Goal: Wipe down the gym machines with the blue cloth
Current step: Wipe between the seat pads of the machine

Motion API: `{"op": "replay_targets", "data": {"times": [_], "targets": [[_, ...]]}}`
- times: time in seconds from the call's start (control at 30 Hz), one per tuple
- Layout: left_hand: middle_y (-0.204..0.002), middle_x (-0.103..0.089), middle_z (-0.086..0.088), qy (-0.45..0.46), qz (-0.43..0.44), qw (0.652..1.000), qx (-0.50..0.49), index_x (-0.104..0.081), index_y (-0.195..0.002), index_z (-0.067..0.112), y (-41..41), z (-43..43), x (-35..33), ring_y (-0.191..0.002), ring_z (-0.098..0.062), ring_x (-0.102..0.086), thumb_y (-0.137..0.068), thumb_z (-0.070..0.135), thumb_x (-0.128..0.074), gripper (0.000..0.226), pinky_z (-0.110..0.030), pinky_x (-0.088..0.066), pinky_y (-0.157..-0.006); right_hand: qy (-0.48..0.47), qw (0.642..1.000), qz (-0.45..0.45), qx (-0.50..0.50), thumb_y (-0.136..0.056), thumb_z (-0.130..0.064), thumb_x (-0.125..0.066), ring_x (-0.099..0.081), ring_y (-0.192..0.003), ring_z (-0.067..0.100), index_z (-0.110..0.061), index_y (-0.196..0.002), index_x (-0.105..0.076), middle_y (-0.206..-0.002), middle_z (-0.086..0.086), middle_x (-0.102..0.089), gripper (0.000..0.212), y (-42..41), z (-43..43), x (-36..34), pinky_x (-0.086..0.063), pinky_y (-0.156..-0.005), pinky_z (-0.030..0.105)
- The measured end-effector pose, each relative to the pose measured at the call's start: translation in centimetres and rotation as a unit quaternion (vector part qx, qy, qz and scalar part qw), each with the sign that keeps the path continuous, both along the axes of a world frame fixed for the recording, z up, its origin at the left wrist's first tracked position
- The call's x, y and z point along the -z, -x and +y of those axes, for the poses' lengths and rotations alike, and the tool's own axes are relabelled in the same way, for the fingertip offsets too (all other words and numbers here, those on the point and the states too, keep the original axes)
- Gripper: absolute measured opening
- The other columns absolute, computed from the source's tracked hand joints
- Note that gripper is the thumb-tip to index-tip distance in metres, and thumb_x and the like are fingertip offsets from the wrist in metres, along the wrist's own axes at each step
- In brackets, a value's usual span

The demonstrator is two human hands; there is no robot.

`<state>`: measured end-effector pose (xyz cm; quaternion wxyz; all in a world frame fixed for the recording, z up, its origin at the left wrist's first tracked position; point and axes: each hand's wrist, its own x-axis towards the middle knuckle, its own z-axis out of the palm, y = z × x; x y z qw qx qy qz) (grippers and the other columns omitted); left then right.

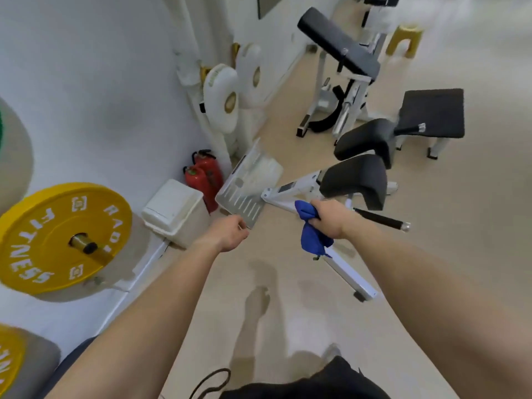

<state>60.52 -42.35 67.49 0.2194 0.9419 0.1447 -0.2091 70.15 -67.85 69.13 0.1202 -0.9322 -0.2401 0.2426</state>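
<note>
My right hand [328, 218] grips the bunched blue cloth [312, 231], which hangs over the white frame bar [349, 273] of a low gym machine. That machine has two black curved pads [357, 178], a grey slotted foot plate [247, 187] and a black handle [380, 220] sticking out to the right. My left hand [229, 233] hovers in front of the foot plate's near corner with its fingers loosely curled, holding nothing.
A yellow weight plate [62, 236] sits on a bar at the left wall. A white bin [175, 211] and two red fire extinguishers [204, 177] stand against the wall. A white plate rack [227, 96], another bench machine [342, 67] and a yellow stool [404, 38] lie beyond.
</note>
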Motion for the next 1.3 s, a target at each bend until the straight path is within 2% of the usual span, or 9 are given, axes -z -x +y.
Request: {"op": "replay_targets", "data": {"times": [0.13, 0.27, 0.37, 0.67, 0.77, 0.93, 1.1, 1.2, 1.3], "targets": [[-0.114, -0.067, 0.0, -0.001, -0.007, 1.0, 0.03, -0.064, -0.113, 0.02, -6.9, -9.1, -0.2, -0.108, -0.021, -0.06, -0.093, 0.032, -0.057, 0.024, -0.03, -0.045, -0.087, 0.003, 0.999, -0.001, 0.04, -0.095, -0.029, -0.053, -0.058, -0.087, 0.025, -0.017, -0.1, -0.05, -0.098, 0.006, -0.061, 0.013, -4.5, -9.8, 0.2, -0.05, -0.082, 0.041], [-0.119, -0.066, 0.0, 0.014, -0.001, 0.997, 0.075, -0.062, -0.12, 0.02, -13.1, -17.7, -0.3, -0.109, -0.021, -0.06, -0.095, 0.034, -0.054, 0.029, -0.032, -0.047, -0.093, 0.002, 0.996, 0.01, 0.09, -0.096, -0.028, -0.052, -0.057, -0.083, 0.026, -0.018, -0.092, -0.045, -0.091, 0.005, -0.058, 0.014, -8.8, -18.3, 0.5, -0.049, -0.078, 0.04], [-0.116, -0.064, 0.004, 0.022, 0.011, 0.994, 0.109, -0.06, -0.121, 0.021, -17.0, -22.8, -0.3, -0.105, -0.02, -0.059, -0.097, 0.031, -0.05, 0.028, -0.03, -0.046, -0.088, 0.0, 0.993, 0.022, 0.115, -0.095, -0.026, -0.052, -0.057, -0.082, 0.027, -0.016, -0.092, -0.045, -0.092, 0.007, -0.059, 0.012, -11.9, -23.2, 1.2, -0.049, -0.077, 0.04], [-0.099, -0.062, 0.003, 0.05, 0.012, 0.988, 0.144, -0.059, -0.109, 0.023, -29.5, -31.3, 3.5, -0.092, -0.015, -0.059, -0.1, 0.029, -0.047, 0.016, -0.032, -0.052, -0.084, 0.003, 0.982, 0.047, 0.183, -0.096, -0.021, -0.053, -0.055, -0.081, 0.026, -0.015, -0.096, -0.047, -0.093, 0.008, -0.06, 0.008, -22.0, -31.9, 4.8, -0.039, -0.07, 0.033], [-0.108, -0.062, 0.003, 0.068, 0.018, 0.985, 0.157, -0.059, -0.117, 0.021, -34.2, -33.1, 5.0, -0.099, -0.017, -0.058, -0.102, 0.028, -0.049, 0.02, -0.029, -0.049, -0.085, 0.028, 0.981, 0.05, 0.183, -0.097, -0.024, -0.053, -0.056, -0.083, 0.027, -0.015, -0.097, -0.047, -0.095, 0.009, -0.062, 0.01, -26.4, -33.3, 5.8, -0.042, -0.072, 0.034], [-0.116, -0.064, 0.003, 0.104, 0.032, 0.986, 0.122, -0.059, -0.122, 0.023, -41.2, -35.8, 7.0, -0.103, -0.016, -0.059, -0.1, 0.029, -0.052, 0.023, -0.033, -0.051, -0.095, 0.025, 0.98, 0.073, 0.184, -0.097, -0.024, -0.053, -0.057, -0.081, 0.026, -0.017, -0.1, -0.048, -0.091, 0.006, -0.061, 0.009, -33.4, -34.3, 6.7, -0.042, -0.073, 0.034], [-0.116, -0.065, 0.007, 0.159, 0.007, 0.985, 0.061, -0.06, -0.12, 0.026, -45.2, -38.4, 8.6, -0.101, -0.01, -0.059, -0.099, 0.033, -0.056, 0.023, -0.03, -0.051, -0.094, -0.016, 0.982, 0.094, 0.162, -0.097, -0.023, -0.052, -0.056, -0.083, 0.027, -0.017, -0.101, -0.049, -0.095, 0.005, -0.062, 0.008, -39.6, -33.8, 9.0, -0.04, -0.072, 0.033], [-0.107, -0.067, 0.012, 0.226, 0.001, 0.974, -0.012, -0.063, -0.114, 0.028, -47.0, -39.3, 10.3, -0.099, -0.006, -0.061, -0.097, 0.041, -0.056, 0.023, -0.03, -0.052, -0.089, -0.043, 0.986, 0.107, 0.117, -0.098, -0.023, -0.053, -0.053, -0.079, 0.023, -0.018, -0.098, -0.047, -0.09, 0.002, -0.059, 0.007, -43.1, -32.9, 11.1, -0.036, -0.071, 0.03], [-0.095, -0.068, 0.016, 0.267, -0.03, 0.959, -0.093, -0.065, -0.105, 0.027, -49.0, -40.2, 11.8, -0.092, -0.001, -0.062, -0.095, 0.043, -0.058, 0.021, -0.027, -0.052, -0.084, -0.068, 0.988, 0.124, 0.063, -0.097, -0.03, -0.057, -0.057, -0.076, 0.022, -0.022, -0.093, -0.047, -0.084, 0.0, -0.06, 0.014, -46.5, -31.7, 13.5, -0.042, -0.07, 0.032]]}}
